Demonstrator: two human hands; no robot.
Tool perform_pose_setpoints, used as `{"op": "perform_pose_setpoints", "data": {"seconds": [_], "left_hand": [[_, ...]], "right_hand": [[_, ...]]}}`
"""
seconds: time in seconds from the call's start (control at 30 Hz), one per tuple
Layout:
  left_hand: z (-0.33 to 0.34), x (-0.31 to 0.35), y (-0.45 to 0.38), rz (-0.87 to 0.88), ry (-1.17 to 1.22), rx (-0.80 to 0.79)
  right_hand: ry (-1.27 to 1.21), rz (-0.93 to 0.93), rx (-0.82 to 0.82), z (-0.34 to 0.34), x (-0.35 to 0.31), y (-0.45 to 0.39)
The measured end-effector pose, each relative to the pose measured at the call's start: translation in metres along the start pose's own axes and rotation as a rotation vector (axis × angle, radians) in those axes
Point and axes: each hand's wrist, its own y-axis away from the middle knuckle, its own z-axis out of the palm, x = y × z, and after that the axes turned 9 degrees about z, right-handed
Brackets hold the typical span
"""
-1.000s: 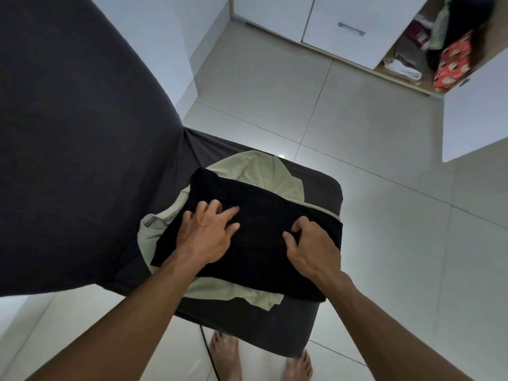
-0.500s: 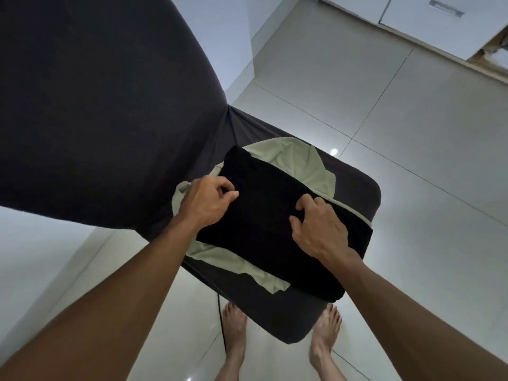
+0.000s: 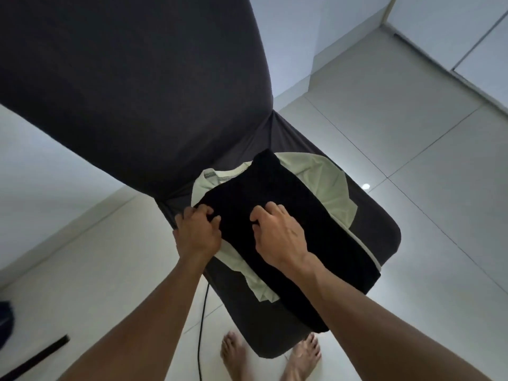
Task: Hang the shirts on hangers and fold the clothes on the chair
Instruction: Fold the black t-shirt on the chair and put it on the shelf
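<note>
Folded garment (image 3: 288, 215) atop shirt (image 3: 324, 185), apparently both on chair seat (image 3: 376, 232)

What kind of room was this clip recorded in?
Most likely a room in a home, perhaps a bedroom. A fabric-covered chair holds a folded black garment over a pale green one, on a pale tiled floor beside white cabinet doors.

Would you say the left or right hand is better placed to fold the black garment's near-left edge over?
Probably left: the left hand already grips the black garment at that edge; the right hand pinches its middle.
</note>
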Motion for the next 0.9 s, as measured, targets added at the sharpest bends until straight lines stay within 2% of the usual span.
{"op": "perform_pose_setpoints", "data": {"seconds": [0.13,0.3,0.43,0.57,0.73,0.9], "left_hand": [[-0.003,-0.007,-0.010,0.126,-0.085,-0.045],[0.001,-0.006,-0.022,0.225,0.263,0.130],[0.009,-0.003,-0.031,0.098,0.305,0.066],[0.017,-0.001,-0.030,-0.037,0.218,0.114],[0.025,-0.011,-0.014,0.104,0.223,0.047],[0.012,-0.004,0.003,0.091,0.310,0.110]], "right_hand": [[0.060,-0.050,-0.088,0.018,-0.015,-0.016],[0.058,-0.001,-0.089,0.023,-0.008,-0.018],[0.052,0.013,-0.090,0.023,-0.005,-0.019],[0.090,0.021,-0.079,0.024,-0.008,-0.019],[0.082,0.066,-0.061,0.019,-0.012,-0.012],[0.028,0.181,0.024,-0.008,-0.003,-0.001]]}}
